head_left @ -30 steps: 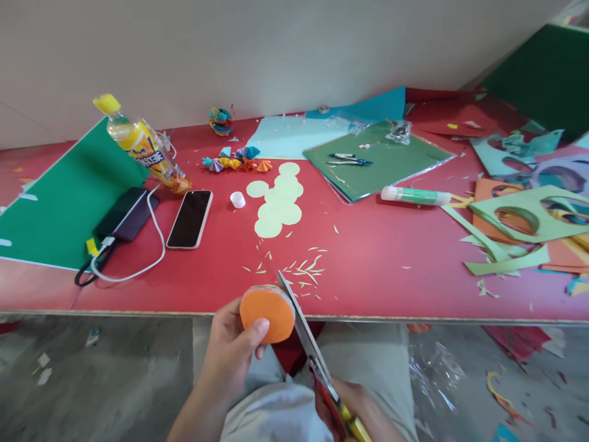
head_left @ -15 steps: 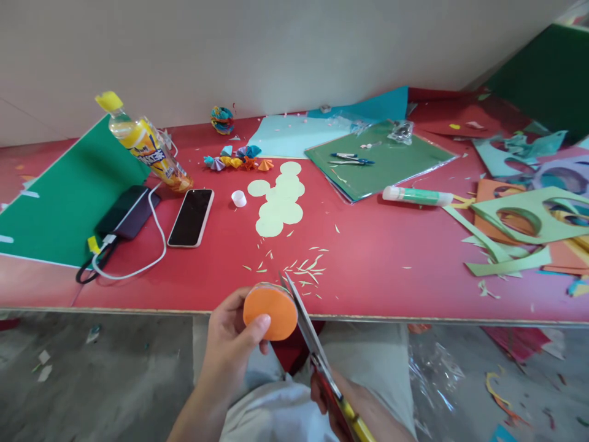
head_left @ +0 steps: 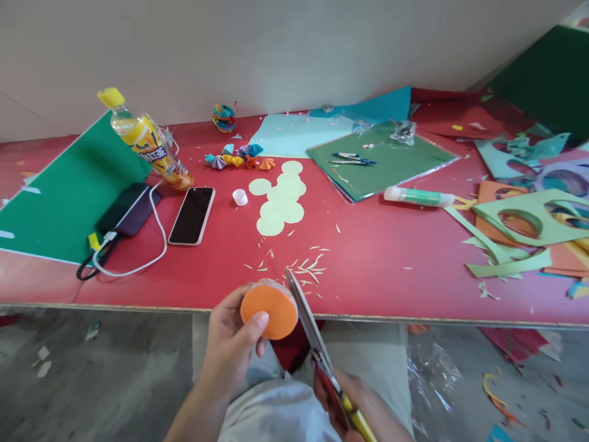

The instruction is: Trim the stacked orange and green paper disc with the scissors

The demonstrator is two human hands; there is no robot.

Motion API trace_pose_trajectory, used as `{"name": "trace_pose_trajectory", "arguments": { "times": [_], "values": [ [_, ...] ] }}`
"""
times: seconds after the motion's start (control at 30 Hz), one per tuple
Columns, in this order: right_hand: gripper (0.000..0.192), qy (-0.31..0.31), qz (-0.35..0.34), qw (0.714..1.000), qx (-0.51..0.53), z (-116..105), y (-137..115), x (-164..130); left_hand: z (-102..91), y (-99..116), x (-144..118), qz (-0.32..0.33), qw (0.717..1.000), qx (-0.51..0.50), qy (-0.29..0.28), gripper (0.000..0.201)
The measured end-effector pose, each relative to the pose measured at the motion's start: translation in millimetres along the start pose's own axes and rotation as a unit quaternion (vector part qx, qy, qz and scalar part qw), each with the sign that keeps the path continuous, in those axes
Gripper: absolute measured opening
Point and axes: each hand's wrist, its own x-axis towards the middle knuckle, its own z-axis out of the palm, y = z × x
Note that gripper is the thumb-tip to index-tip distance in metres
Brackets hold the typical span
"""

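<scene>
Left hand pinches round orange paper disc stack; right hand, closed on steel yellow-handled scissors, best trims in short snips, rotating the stack.

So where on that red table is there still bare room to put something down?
The widest bare stretch of the red table lies in front of the glue stick, between the paper slivers and the green offcuts. A narrower strip runs along the near edge below the phone. The right end and back are crowded with paper.
</scene>
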Motion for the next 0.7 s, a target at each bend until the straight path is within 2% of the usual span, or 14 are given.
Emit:
{"name": "trace_pose_trajectory", "arguments": {
  "times": [0.13,0.27,0.37,0.53,0.7],
  "values": [
    [0.047,-0.016,-0.019,1.000,0.010,-3,2,2,-3.5,-3,3,0.002,1.000,0.004,0.002,0.021],
    [0.051,-0.035,-0.028,0.999,0.016,-2,3,3,-9.5,-6,6,0.001,0.999,0.032,-0.021,0.025],
    [0.051,-0.026,-0.025,0.999,0.012,-3,3,1,-10.2,-6,5,0.016,0.998,0.063,-0.022,0.021],
    [0.036,-0.015,-0.023,1.000,-0.002,-4,2,-2,-12.7,-6,7,0.032,0.993,0.109,-0.035,0.018],
    [0.013,0.024,-0.003,1.000,-0.018,2,0,1,-14.3,-7,5,0.022,0.995,0.090,-0.026,0.019]
  ]
}}
